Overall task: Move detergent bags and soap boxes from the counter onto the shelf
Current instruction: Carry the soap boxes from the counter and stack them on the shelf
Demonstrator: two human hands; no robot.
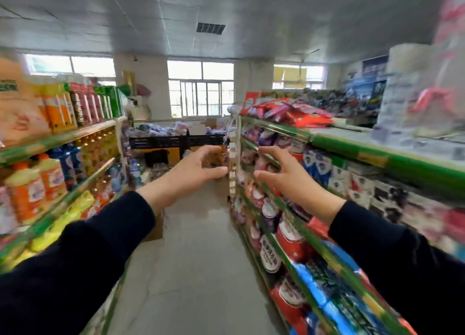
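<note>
A green-edged metal shelf unit (352, 151) is carrying red and pink detergent bags (297, 113) on its top; opposite it, another shelf (57, 138) is bearing orange bottles (57, 110).

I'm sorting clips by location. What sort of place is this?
Most likely a small grocery or general shop, seen from an aisle. Green-edged shelves line both sides, stocked with orange bottles on the left and red bags piled on the right-hand shelf top.

Detergent bags (289, 113): red and pink, heaped flat on the right shelf's (377, 156) top tier, by its far end.
Shelf: green-edged, packed tiers below.
</note>
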